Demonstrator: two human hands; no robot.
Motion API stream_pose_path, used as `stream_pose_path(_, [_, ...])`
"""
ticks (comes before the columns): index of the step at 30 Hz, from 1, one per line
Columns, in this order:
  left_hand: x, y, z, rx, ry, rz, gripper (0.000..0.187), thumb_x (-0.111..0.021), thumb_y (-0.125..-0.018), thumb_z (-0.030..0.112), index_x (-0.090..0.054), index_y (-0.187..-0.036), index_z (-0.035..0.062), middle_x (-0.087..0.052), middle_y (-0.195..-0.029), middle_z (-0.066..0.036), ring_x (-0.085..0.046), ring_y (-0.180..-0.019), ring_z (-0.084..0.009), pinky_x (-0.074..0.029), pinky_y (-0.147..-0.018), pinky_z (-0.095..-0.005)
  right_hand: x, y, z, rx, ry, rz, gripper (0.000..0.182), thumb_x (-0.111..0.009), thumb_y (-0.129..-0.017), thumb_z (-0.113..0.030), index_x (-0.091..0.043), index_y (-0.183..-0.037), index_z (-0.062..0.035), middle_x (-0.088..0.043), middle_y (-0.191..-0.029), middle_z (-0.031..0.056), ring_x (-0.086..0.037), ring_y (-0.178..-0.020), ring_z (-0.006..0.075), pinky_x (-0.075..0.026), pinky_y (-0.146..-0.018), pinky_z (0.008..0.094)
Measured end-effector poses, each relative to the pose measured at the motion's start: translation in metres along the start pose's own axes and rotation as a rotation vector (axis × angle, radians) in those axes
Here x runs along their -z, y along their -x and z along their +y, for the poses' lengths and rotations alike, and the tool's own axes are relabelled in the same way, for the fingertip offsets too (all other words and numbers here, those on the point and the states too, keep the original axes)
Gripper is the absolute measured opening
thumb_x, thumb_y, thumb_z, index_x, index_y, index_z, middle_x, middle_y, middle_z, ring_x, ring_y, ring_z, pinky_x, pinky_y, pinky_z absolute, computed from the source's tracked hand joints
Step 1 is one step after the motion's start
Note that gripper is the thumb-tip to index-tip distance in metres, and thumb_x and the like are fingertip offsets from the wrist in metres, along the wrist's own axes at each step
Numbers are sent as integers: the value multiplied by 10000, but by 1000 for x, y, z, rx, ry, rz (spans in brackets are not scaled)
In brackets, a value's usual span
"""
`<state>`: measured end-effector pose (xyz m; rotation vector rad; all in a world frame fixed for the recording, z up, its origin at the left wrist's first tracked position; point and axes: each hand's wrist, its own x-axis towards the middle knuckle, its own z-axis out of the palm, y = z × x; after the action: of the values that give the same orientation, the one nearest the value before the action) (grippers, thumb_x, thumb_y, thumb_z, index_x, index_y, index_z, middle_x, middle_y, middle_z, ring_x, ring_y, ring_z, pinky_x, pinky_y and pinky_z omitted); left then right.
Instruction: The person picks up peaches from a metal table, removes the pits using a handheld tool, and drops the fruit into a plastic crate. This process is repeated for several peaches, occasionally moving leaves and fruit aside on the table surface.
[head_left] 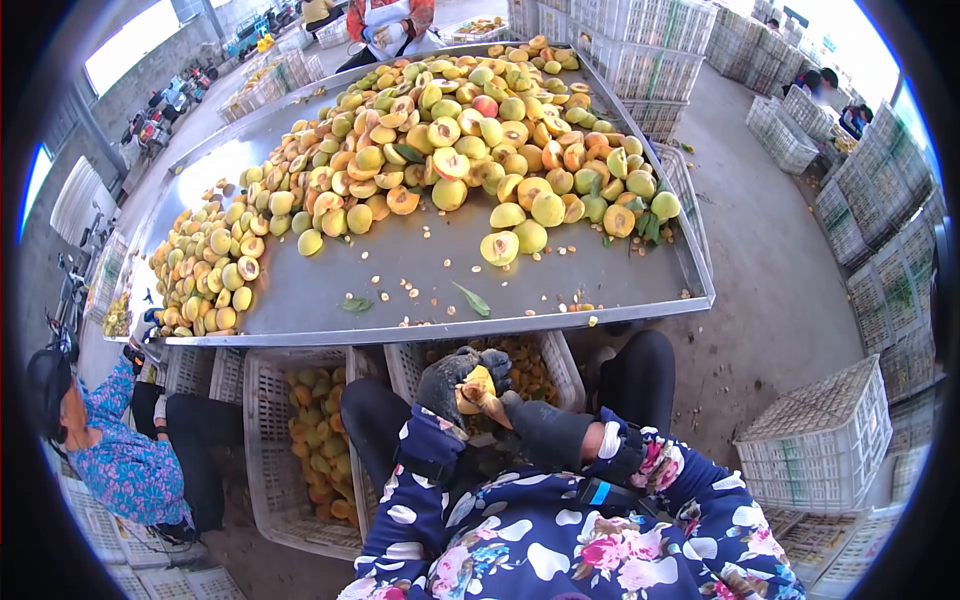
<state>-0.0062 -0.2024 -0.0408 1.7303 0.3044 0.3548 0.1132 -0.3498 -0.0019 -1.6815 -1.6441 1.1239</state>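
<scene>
Head view: gloved left hand (448,385) cups a halved peach (476,388) above the near crate (562,362), right hand (540,428) clenched at its edge, tool not discernible; fruit likely soft, juicy, slippery, best held round the firm skin side.

Two gloved hands (490,400), one peach half (474,388), one metal table (420,275)

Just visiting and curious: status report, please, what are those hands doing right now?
Left gloved hand grips yellow halved peach. Right gloved hand works at it. White plastic crate beneath; grey metal table ahead.
</scene>
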Motion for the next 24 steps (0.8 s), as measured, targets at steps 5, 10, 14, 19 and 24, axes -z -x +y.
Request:
stream_pose_path(5, [-2,-4,-41,42,455,-90,334,-423,-864,179,-455,-1157,23,-494,-1140,-106,-498,-1019,-192,-372,-916,-284,22,8,-32,-336,-748,-189,179,-454,-843,-141,-417,-978,-29,-532,-640,92,-515,-427,159,-396,-334,257])
stream_pose_path(10, [-12,-5,-81,29,1399,-176,407,-403,-878,295,-407,-1203,50,-443,-1200,-88,-445,-1082,-182,-306,-977,-296,9,2,-16,-287,-1320,-308,201,-508,-823,-155,-436,-979,-50,-503,-612,27,-453,-374,74,-361,-287,192])
stream_pose_path(14, [-8,5,-98,-73,902,107,370,-378,-882,209,-395,-1201,22,-446,-1203,-110,-470,-1056,-187,-321,-967,-287,10,2,-21,-281,-1305,-326,191,-509,-827,-168,-446,-960,-46,-504,-608,13,-447,-374,68,-369,-300,190])
stream_pose_path(19, [-3,2,-43,-115,-65,-35,374,-441,-860,201,-423,-1191,30,-505,-1125,-101,-500,-1021,-198,-352,-932,-281,6,4,-18,-288,-1068,-272,187,-505,-827,-167,-446,-954,-43,-493,-597,24,-453,-378,73,-369,-306,191])
stream_pose_path(24, [-11,7,-57,137,739,-34,421,-416,-850,321,-466,-1139,21,-525,-1111,-133,-516,-999,-262,-392,-888,-396,1,4,-11,-316,-1032,-286,187,-515,-819,-166,-437,-942,-49,-482,-575,29,-441,-358,78,-361,-298,195])
